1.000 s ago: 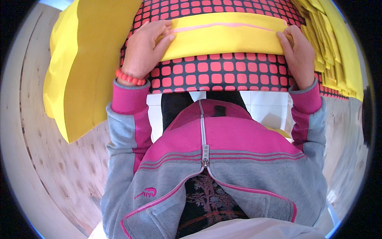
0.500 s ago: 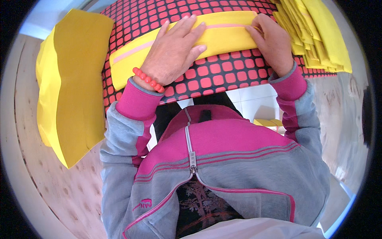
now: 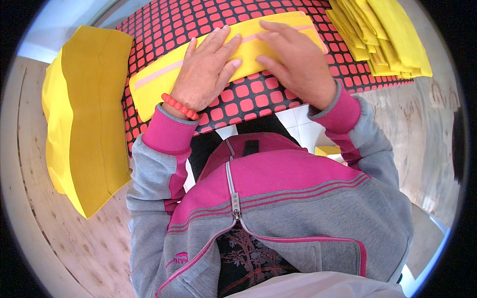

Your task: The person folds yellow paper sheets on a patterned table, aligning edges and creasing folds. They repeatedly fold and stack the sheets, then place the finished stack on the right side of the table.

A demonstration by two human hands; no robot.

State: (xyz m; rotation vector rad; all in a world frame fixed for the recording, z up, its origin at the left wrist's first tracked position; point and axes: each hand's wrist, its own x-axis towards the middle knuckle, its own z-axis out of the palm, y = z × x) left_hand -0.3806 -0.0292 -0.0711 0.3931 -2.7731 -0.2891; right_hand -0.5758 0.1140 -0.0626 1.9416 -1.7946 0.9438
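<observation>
A long yellow folded piece (image 3: 149, 97), of cloth or cloth-like sheet, lies flat and slightly slanted in front of me. A pale pink strip (image 3: 158, 74) runs along its length, and a pinkish edge shows at its right end. My left hand (image 3: 204, 69) lies flat on its middle, fingers spread, with a red bead bracelet on the wrist. Over the right half is my right hand (image 3: 298, 59), palm down and a little blurred, its fingers stretched out and thumb apart. Neither hand grips the piece. My hands cover part of the strip.
Beneath the piece is a red-and-black patterned cover (image 3: 243, 102). At the left, larger yellow sheets (image 3: 97, 119) hang over the cover's edge. A stack of folded yellow pieces (image 3: 400, 47) sits at the far right. Pale wooden surfaces (image 3: 84, 238) flank both sides.
My right hand has let go of the piece's right end and moved left onto its face, fingers now stretched out. My left hand stays flat on the piece.
</observation>
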